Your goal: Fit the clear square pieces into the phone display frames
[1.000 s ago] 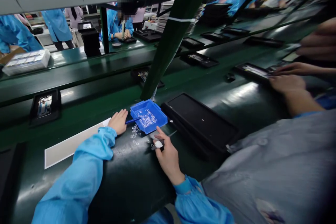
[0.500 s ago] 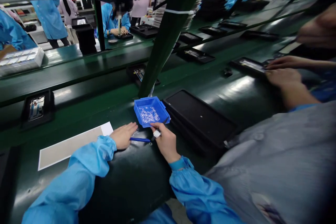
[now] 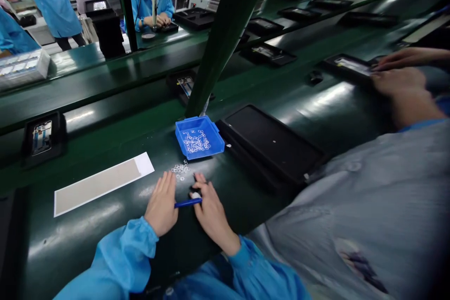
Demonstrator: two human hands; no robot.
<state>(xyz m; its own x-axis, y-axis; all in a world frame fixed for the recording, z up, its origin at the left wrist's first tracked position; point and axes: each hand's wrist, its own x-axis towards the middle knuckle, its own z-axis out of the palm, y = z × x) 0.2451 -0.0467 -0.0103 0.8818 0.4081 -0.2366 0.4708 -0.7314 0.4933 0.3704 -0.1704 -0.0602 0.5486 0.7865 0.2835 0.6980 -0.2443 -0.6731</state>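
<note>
A thin blue stick-like tool point(image 3: 188, 203) is seen lying crosswise between the two hands, on the dark green belt surface point(image 3: 105, 243). One end is tucked under the thumb side of the left hand point(image 3: 161, 206), which is laid palm down with fingers stretched together; whether the tool is pinched there cannot be told. The other end is met by the right hand point(image 3: 211, 211), whose fingers are curled and whose thumb is pressed on a small white piece point(image 3: 195, 195). Just ahead of the fingertips a loose cluster of tiny white rings point(image 3: 180, 169) is scattered. Further ahead, a shallow blue plastic tray point(image 3: 218, 143) of the same rings is set, with a flat black tray point(image 3: 270, 143) to the right hand's far side. The step in hand is judged to be preparing the tool tip. A ring pickup would call for fine, steady tip placement.
</note>
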